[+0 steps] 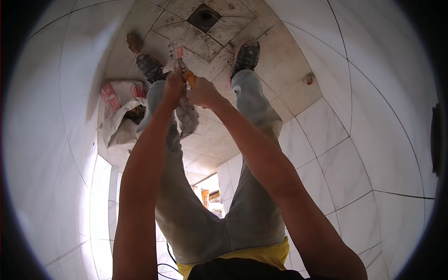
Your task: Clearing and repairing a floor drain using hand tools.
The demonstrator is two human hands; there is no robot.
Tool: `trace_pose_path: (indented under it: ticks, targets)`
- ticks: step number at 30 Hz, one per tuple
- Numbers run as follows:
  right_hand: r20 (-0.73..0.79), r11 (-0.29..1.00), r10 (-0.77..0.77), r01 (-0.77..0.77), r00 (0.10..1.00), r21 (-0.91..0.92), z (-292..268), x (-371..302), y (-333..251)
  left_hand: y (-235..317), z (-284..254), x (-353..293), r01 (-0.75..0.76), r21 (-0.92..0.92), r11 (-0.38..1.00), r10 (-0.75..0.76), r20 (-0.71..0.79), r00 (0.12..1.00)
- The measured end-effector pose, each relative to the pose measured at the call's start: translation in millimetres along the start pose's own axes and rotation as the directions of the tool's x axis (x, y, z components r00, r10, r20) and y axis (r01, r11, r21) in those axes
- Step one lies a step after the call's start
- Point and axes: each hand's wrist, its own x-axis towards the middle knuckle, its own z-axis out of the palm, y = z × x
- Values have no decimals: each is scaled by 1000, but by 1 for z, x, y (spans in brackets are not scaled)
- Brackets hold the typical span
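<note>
Both my hands are close together ahead of my knees, above the dusty floor. My right hand (204, 94) is closed round an orange-yellow handle (189, 79); the rest of that tool is hidden. Beside it my left hand (174, 88) is closed too, but its fingers are mostly hidden and what it grips is unclear. A grey, ragged, dusty piece (188, 119) shows below the hands, between my legs. Just beyond the left hand shows a small orange-red piece (180, 52) amid blurred greyish material.
A white-and-red sack (116, 114) with debris lies left of my left leg. Ahead is a dark square drain hole (204, 17) in the tiled floor. A brown clump (135, 42) lies beyond my left shoe (150, 68). White tiled walls (387, 107) stand close on both sides.
</note>
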Motion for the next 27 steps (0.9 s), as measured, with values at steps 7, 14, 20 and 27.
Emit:
trace_pose_path:
  ticks: [7, 14, 20, 27]
  targets:
    - [152, 909, -247, 283, 957, -307, -26, -23, -17, -43, -67, -40, -21, -442, 897, -66, -180, 981]
    - [13, 768, -154, 128, 988, -628, -176, -8, 32, -38, -73, 4, -88, -678, 729, -242, -375, 895]
    - [-44, 610, -207, 94, 977, -787, -255, 21, 46, -110, -59, 69, 31, -48, 998, -54, -613, 788]
    - [-71, 517, -393, 156, 917, -842, -279, 77, 45, -129, -70, 84, 199, 418, 887, 82, -564, 822]
